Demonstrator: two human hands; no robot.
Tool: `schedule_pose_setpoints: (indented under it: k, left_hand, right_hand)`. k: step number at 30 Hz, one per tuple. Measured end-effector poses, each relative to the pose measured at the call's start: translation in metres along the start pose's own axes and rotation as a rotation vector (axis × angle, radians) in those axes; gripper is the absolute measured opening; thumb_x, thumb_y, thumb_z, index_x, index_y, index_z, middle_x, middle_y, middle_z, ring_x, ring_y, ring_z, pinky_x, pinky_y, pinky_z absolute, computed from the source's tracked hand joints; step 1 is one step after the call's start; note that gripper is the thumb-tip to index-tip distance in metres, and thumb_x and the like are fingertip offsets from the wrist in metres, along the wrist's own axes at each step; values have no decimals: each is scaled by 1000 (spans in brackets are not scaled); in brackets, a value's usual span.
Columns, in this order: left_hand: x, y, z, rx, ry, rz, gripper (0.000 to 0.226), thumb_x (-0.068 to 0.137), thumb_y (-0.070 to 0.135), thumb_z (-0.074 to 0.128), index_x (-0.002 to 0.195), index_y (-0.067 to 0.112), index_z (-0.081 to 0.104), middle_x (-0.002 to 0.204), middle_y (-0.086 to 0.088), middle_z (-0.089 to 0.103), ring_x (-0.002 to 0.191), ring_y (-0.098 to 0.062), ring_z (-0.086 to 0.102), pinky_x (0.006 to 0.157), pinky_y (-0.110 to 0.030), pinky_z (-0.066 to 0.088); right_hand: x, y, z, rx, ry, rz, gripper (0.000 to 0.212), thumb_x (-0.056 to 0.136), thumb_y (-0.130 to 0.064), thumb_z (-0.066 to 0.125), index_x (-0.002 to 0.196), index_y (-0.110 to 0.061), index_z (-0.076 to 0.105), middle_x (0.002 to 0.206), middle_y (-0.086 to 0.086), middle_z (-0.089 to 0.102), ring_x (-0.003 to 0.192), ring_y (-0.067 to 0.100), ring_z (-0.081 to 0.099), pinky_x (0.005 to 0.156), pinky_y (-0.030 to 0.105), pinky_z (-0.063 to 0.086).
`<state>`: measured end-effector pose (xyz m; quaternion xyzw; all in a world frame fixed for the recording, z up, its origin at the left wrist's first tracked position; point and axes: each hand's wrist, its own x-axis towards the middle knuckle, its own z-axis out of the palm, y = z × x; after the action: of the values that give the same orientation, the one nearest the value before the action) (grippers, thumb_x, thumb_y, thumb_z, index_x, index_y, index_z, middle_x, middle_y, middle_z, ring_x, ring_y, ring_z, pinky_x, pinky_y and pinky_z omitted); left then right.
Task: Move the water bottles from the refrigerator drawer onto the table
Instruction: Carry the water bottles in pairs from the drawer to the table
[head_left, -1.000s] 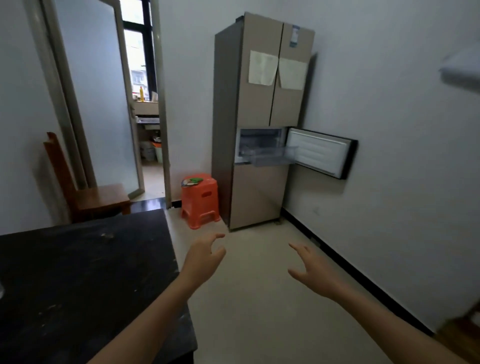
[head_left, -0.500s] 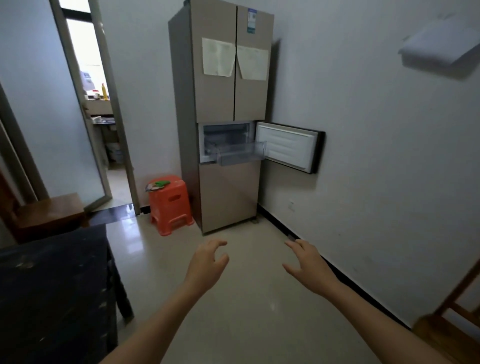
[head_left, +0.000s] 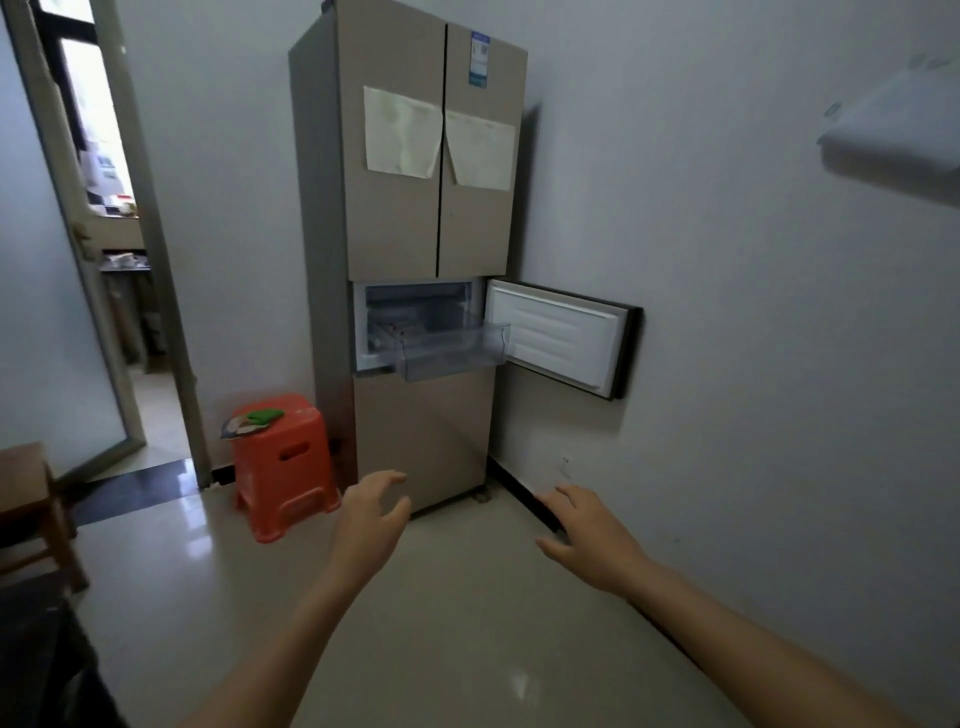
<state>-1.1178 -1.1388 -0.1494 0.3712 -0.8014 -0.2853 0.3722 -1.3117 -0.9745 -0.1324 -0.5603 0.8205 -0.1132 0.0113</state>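
Closer now, refrigerator drawer (head_left: 452, 356) juts open; left hand (head_left: 369, 525) and right hand (head_left: 592, 540) hover over floor (head_left: 467, 639), fingers spread, empty.

I log the refrigerator (head_left: 405, 234) as satin, metallic-beige sheet with creased paper sheets (head_left: 400, 132) on its upper doors. Its drawer (head_left: 452, 356) is clear smooth plastic, and the door liner (head_left: 553, 332) is white ribbed plastic. I record the stool (head_left: 283, 467) as orange moulded plastic, slightly glossy, the floor (head_left: 467, 597) as polished reflective tile, the wall (head_left: 727, 312) as matt paint and the chair (head_left: 26, 483) as plain wood.
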Motion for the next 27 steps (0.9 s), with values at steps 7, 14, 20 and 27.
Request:
schedule_pose_setpoints:
  k: [7, 14, 20, 27]
  left_hand:
    - [73, -24, 47, -29, -26, -52, 27, 83, 6, 61, 110, 6, 62, 118, -10, 60, 114, -25, 51, 94, -32, 37]
    - [155, -35, 104, -1, -49, -61, 28, 84, 6, 59, 111, 7, 62, 118, -9, 59, 113, -25, 51, 96, -34, 38]
    - [251, -28, 157, 36, -3, -57, 28, 85, 7, 58, 114, 7, 60, 121, -9, 58, 115, -24, 50, 95, -32, 38]
    - [332, -19, 220, 31, 18, -95, 28, 86, 8, 58, 113, 11, 60, 118, -4, 58, 110, -23, 52, 93, -33, 40]
  right_hand:
    - [78, 41, 7, -3, -34, 18, 58, 93, -39, 46, 144, -23, 23, 149, 4, 23, 137, 18, 21, 109, 27, 22]
    - [179, 103, 17, 68, -11, 22, 57, 93, -39, 47, 144, -24, 24, 150, 3, 22, 138, 17, 18, 110, 26, 19]
    - [283, 166, 13, 121, 46, -27, 57, 92, -38, 47, 144, -24, 25, 150, 4, 22, 138, 16, 18, 110, 27, 19]
    - [382, 229, 4, 147, 27, -72, 57, 93, -39, 45, 144, -24, 24, 152, 2, 19, 139, 16, 17, 111, 28, 19]
